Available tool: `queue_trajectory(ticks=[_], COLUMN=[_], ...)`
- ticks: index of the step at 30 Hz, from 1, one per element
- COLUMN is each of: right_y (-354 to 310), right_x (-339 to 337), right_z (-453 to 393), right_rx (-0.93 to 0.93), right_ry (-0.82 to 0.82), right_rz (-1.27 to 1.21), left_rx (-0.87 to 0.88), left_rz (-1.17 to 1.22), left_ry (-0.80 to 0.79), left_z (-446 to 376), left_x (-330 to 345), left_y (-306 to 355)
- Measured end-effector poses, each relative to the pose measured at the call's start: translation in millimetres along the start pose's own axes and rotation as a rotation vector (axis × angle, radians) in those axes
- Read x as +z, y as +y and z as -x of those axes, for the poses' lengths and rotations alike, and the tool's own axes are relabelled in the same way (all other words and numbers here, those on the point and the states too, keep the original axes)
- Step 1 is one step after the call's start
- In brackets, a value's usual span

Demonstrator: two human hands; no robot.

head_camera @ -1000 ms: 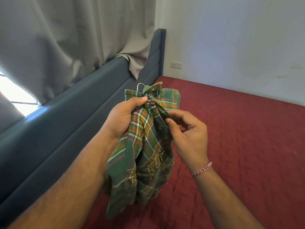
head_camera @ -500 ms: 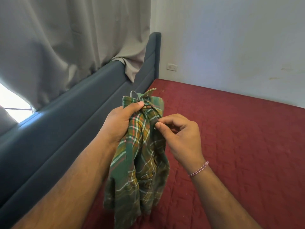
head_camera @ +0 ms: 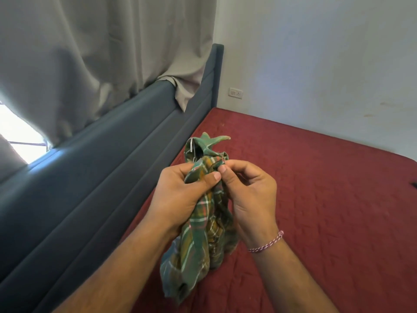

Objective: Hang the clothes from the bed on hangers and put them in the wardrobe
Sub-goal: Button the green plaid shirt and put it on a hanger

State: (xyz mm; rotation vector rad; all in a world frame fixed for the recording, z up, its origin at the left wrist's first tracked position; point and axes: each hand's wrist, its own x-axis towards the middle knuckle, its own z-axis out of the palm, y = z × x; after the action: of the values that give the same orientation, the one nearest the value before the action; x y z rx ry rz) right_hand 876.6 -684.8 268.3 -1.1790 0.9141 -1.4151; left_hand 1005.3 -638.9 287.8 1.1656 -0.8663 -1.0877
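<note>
Hands first: our left hand (head_camera: 180, 195) grips a bunched fold of the plaid shirt (head_camera: 203, 224), thumb pressed across the cloth, while our right hand (head_camera: 250, 195) pinches the shirt front just below the collar with thumb and forefinger, the other fingers curled in. Both hands meet at the same spot, nearly touching. We judge the step to be fastening or straightening the top of the shirt front; whether a button sits between the fingertips is too small to tell. A thin bit of pale wire at the collar looks like the hook of a hanger (head_camera: 191, 146), the rest hidden inside the cloth. The shirt hangs from our grip, its lower end crumpled just above or on the bed (head_camera: 327, 211); contact unclear. Next move, in our estimate: settle the collar square on the hanger, free the hook so it can be held, then carry the shirt to the wardrobe, which is not in view. Bed cover is red and quilted. A grey padded headboard (head_camera: 108, 168) runs along the left, a pale curtain (head_camera: 90, 53) draped over it with daylight at its edge; a white wall (head_camera: 327, 64) with a socket (head_camera: 235, 93) stands behind.
</note>
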Motion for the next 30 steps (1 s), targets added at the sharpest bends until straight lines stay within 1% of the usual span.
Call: queue_trajectory(ticks=[4, 9, 11, 14, 16, 19, 22, 24, 27, 30], right_y=[-1.9, -14.9, -23.5, -31.1, -36.1, -40.4, -43.3, -43.9, -49.7, -57.8], right_x=[0.5, -7.9, -15.2, -27.0, -35.0, -41.7, -39.4, -35.5, -15.4, 10.0], right_z=[11.4, 33.3, 46.9, 62.1, 72.0, 85.8, 103.9, 112.3, 131.1, 153.9], right_rx=[-0.110, -0.145, -0.199, -0.303, -0.335, -0.333, -0.330, -0.368, -0.366, -0.359], right_ry=[-0.066, 0.001, -0.036, -0.115, -0.168, -0.236, -0.357, -0.458, -0.646, -0.805], right_rz=[0.105, 0.035, 0.049, 0.151, 0.152, 0.111, 0.043, 0.020, -0.026, -0.080], left_rx=[0.012, 0.000, 0.001, 0.041, 0.073, 0.117, 0.170, 0.198, 0.218, 0.233], left_rz=[0.061, 0.159, 0.200, 0.206, 0.178, 0.115, 0.057, 0.003, -0.047, -0.040], left_ry=[0.072, 0.177, 0.231, 0.292, 0.340, 0.393, 0.476, 0.540, 0.640, 0.695], left_z=[8.0, 33.1, 51.0, 76.0, 94.0, 121.1, 150.0, 165.1, 200.9, 238.1], left_x=[-3.9, 8.2, 18.9, 34.4, 40.9, 45.1, 41.8, 34.6, 11.1, -12.2], left_y=[-3.6, -6.6, -4.2, -1.0, -1.0, 1.3, 7.6, 11.0, 18.9, 25.5])
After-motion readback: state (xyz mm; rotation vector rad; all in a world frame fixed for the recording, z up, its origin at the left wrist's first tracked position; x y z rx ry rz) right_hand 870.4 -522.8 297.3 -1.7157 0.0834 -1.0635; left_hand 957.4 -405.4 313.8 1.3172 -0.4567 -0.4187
